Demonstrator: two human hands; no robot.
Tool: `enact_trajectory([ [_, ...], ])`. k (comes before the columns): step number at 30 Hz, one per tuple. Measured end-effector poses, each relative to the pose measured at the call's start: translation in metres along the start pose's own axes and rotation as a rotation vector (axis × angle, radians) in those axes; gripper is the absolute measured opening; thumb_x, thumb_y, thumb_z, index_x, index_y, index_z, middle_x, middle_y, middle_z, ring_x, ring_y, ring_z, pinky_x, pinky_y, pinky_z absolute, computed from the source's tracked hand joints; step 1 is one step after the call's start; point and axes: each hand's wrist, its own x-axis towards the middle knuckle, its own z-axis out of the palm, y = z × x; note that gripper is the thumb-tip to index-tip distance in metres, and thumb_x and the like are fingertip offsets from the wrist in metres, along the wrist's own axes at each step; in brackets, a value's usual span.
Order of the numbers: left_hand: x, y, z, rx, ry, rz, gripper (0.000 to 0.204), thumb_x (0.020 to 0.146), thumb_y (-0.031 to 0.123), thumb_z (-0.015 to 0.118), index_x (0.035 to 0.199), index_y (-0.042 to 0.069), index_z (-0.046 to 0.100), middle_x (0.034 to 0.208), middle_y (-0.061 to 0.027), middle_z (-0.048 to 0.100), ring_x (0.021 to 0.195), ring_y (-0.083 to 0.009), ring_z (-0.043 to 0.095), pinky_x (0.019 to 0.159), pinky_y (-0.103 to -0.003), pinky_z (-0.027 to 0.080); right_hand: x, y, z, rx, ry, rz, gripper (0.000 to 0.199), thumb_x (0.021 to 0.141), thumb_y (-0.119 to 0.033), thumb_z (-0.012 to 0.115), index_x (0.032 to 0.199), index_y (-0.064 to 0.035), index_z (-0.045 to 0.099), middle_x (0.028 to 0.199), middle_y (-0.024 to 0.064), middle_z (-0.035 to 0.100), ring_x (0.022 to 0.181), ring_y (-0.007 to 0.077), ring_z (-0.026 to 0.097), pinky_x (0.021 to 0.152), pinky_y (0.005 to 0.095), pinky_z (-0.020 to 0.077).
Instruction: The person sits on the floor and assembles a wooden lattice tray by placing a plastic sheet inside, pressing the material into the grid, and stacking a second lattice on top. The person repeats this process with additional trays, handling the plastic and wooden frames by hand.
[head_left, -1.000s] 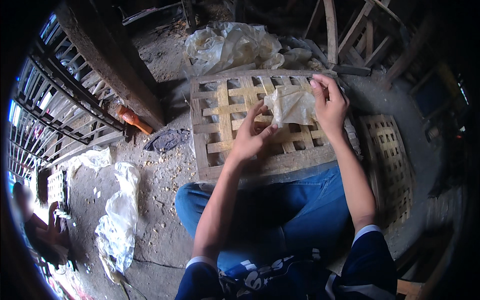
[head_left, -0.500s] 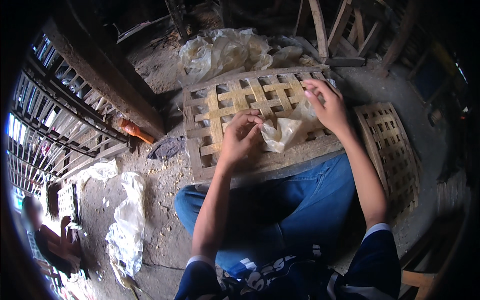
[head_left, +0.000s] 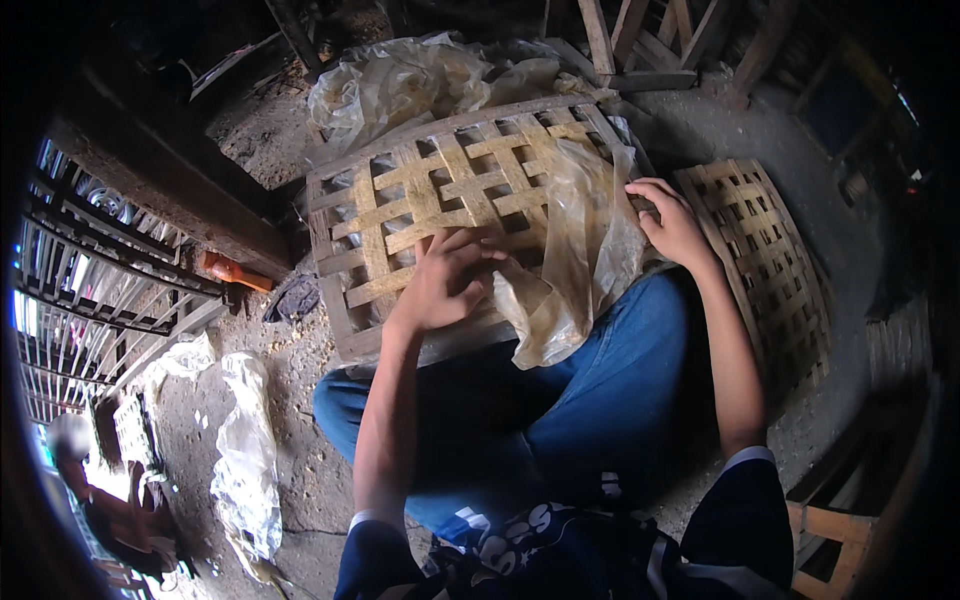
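A woven slat tray [head_left: 345, 300] with a wooden frame lies tilted against my lap. Over its right part spreads a crumpled, translucent yellowish plastic sheet [head_left: 570, 230], its lower end hanging over the near edge onto my jeans. My left hand [head_left: 445, 278] is above the lattice, fingers bent and apart from the thumb, close to the sheet's left edge. At the sheet's right edge is my right hand [head_left: 672, 222], its fingertips by the plastic and a gap between index finger and thumb. Neither hand shows a clear grip.
Behind the tray lies a heap of plastic sheeting [head_left: 400, 85]. A second woven tray [head_left: 765, 255] leans at the right. Wooden beams, a slatted wall [head_left: 95, 265], an orange object [head_left: 235, 270] and more plastic [head_left: 245, 450] are at left, with another person [head_left: 120, 515] farther off.
The plastic sheet has unfolded and come toward me over the near frame. My left hand has loosened its curled fingers; my right hand has come down along the tray's right side. The view has shifted.
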Motion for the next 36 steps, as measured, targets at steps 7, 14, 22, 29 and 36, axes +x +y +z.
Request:
enact_trajectory([
  [7, 0.000, 0.002, 0.004, -0.054, -0.028, 0.056, 0.042, 0.063, 0.008, 0.068, 0.103, 0.018, 0.076, 0.118, -0.0035, 0.067, 0.122, -0.0294, 0.053, 0.105, -0.046, 0.028, 0.003, 0.017, 0.018, 0.243, 0.178, 0.202, 0.053, 0.096, 0.000, 0.052, 0.147, -0.0114, 0.045, 0.132, 0.0111, 0.061, 0.103, 0.0204, 0.061, 0.096, 0.0333, 0.0478],
  [14, -0.002, -0.017, 0.006, -0.167, -0.018, 0.176, 0.028, 0.067, 0.001, 0.066, 0.091, 0.011, 0.073, 0.123, -0.0056, 0.068, 0.116, -0.0287, 0.058, 0.102, -0.043, 0.037, 0.008, -0.055, 0.004, -0.263, -0.022, -0.285, 0.051, 0.083, 0.002, 0.063, 0.131, -0.0151, 0.065, 0.149, 0.0082, 0.047, 0.134, 0.0302, 0.043, 0.112, 0.0418, 0.0383],
  [22, -0.014, -0.032, -0.002, -0.926, 0.215, -0.242, 0.013, 0.087, -0.004, 0.050, 0.094, 0.005, 0.055, 0.118, -0.0100, 0.068, 0.104, -0.0169, 0.060, 0.090, -0.030, 0.046, 0.014, -0.059, 0.007, -0.401, -0.277, -0.330, 0.034, 0.082, -0.006, 0.072, 0.115, -0.0149, 0.074, 0.138, 0.0004, 0.056, 0.128, 0.0227, 0.050, 0.108, 0.0410, 0.0421],
  [29, -0.013, -0.040, 0.003, -1.304, 0.475, -0.141, 0.014, 0.091, -0.003, 0.041, 0.095, 0.006, 0.051, 0.116, -0.0173, 0.067, 0.104, -0.0225, 0.062, 0.098, -0.034, 0.046, 0.020, -0.074, 0.022, -0.353, -0.252, -0.337, 0.035, 0.085, -0.001, 0.065, 0.117, -0.0126, 0.073, 0.133, 0.0029, 0.059, 0.123, 0.0251, 0.054, 0.106, 0.0402, 0.0447],
  [36, -0.010, -0.037, -0.009, -1.363, 0.780, -0.223, 0.010, 0.097, 0.016, 0.048, 0.096, 0.009, 0.056, 0.114, -0.0124, 0.065, 0.099, -0.0213, 0.063, 0.090, -0.037, 0.050, 0.020, -0.053, 0.042, -0.266, -0.257, -0.385, 0.033, 0.092, -0.010, 0.062, 0.124, -0.0108, 0.069, 0.126, 0.0084, 0.064, 0.113, 0.0319, 0.063, 0.093, 0.0439, 0.0532],
])
